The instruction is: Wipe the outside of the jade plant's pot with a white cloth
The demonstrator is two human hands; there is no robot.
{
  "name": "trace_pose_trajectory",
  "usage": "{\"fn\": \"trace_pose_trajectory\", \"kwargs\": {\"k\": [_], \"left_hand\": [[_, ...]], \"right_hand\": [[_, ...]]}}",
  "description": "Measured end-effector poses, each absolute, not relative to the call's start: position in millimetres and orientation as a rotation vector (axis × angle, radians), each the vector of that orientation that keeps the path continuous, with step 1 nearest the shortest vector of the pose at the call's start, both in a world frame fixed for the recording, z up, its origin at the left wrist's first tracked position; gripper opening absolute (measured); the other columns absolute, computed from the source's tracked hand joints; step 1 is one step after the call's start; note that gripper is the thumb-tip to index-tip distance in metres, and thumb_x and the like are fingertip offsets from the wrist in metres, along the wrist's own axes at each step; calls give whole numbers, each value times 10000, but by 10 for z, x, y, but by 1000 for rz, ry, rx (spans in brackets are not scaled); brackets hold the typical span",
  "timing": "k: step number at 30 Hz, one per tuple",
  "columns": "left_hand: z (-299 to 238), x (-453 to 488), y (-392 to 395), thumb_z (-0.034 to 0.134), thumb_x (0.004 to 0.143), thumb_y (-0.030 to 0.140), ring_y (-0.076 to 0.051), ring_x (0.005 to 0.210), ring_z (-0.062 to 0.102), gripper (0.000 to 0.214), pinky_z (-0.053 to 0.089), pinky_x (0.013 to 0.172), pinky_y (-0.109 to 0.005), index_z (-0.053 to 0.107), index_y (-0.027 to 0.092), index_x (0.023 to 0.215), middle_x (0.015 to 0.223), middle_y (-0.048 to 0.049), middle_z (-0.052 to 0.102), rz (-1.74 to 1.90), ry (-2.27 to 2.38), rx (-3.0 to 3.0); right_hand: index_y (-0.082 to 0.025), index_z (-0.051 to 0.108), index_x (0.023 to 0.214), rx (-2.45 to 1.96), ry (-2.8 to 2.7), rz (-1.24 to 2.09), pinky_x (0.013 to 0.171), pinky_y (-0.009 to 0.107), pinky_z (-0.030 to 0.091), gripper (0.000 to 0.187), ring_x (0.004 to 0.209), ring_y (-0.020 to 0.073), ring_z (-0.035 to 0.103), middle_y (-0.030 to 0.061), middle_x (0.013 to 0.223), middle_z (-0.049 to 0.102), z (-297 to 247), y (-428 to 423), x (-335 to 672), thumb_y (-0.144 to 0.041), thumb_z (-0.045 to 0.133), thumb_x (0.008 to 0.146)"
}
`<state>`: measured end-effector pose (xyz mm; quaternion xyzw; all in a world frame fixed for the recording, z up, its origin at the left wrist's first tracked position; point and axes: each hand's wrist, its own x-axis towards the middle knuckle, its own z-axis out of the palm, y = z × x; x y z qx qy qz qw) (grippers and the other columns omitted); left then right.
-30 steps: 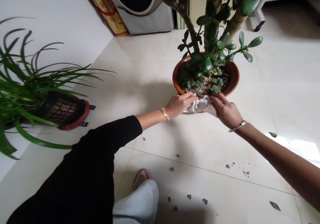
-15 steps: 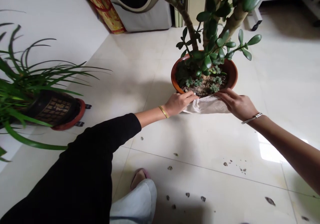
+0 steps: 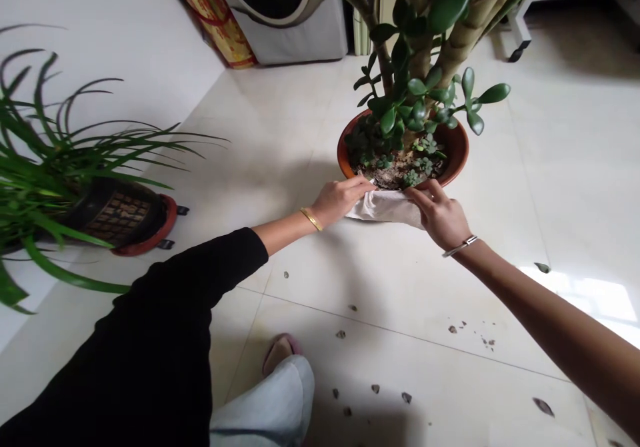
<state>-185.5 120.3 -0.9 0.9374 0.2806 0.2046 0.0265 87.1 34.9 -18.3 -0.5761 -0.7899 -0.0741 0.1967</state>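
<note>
The left hand (image 3: pixel 341 200) and the right hand (image 3: pixel 439 217) are apart, each one clamped on an end of a white cloth (image 3: pixel 385 207) — pulled tight, it seems, to press along the near rim of the brown pot (image 3: pixel 457 147). The pot stands on the tile floor (image 3: pixel 280 134), right of centre, under a jade plant (image 3: pixel 417 87).

Black sleeve (image 3: pixel 150 314), gold bangle (image 3: pixel 311 219) on the left wrist (silver bracelet (image 3: pixel 459 246) on the right), pale trousers (image 3: pixel 265 400).
</note>
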Motion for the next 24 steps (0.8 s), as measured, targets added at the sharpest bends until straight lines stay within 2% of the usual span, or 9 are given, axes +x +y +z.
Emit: {"fn": "trace_pose_trajectory", "kwargs": {"k": [4,8,12,14,17,20,24], "left_hand": [[-24,-1626,1061,554,1033,137,-120,966,771,318,562,755,-196,741,234,1272,1215,-37,785,646,908,2867],[-17,-1390,954,596,1021,184,-139,870,765,242,533,670,-225,762,179,1197,1070,-50,785,686,997,2855],[36,-1443,963,561,1034,142,-124,835,751,304,506,616,-231,747,228,1259,1141,-30,779,573,985,2953],[55,-1509,987,522,1039,102,-107,804,739,358,496,599,-223,737,244,1288,1161,-29,775,510,965,3003],[47,-1558,1002,474,1053,84,-98,806,733,395,494,601,-211,733,246,1302,1168,-35,772,496,956,3041],[13,-1530,975,477,1059,93,-107,831,736,383,494,615,-213,740,249,1289,1160,-26,776,548,974,3031],[-7,-1446,916,526,1054,139,-121,848,740,326,491,619,-223,741,229,1281,1153,-42,770,564,1057,2982]], "right_hand": [[-201,736,1302,-1634,-2189,-187,549,271,490,392,681,157,656,147,1219,714,-178,361,631,-141,479,1012],[-174,732,1287,-1663,-2155,-212,529,274,467,373,695,167,664,153,1213,723,-184,361,506,-175,455,1038],[-203,697,1357,-1560,-2297,-259,526,269,463,398,725,160,685,133,1281,731,-171,375,794,-168,500,1013],[-219,691,1373,-1518,-2359,-324,532,263,464,452,749,154,702,117,1311,735,-157,403,1069,-105,501,979],[-216,705,1357,-1486,-2376,-430,510,267,450,484,729,155,707,98,1283,755,-137,450,1398,-64,500,945],[-202,725,1314,-1482,-2325,-389,533,264,488,444,758,168,721,113,1261,749,-135,444,1370,-75,499,952],[-164,709,1327,-1466,-2236,-206,598,269,571,373,777,175,722,159,1255,716,-160,360,880,-179,505,1015]]}}
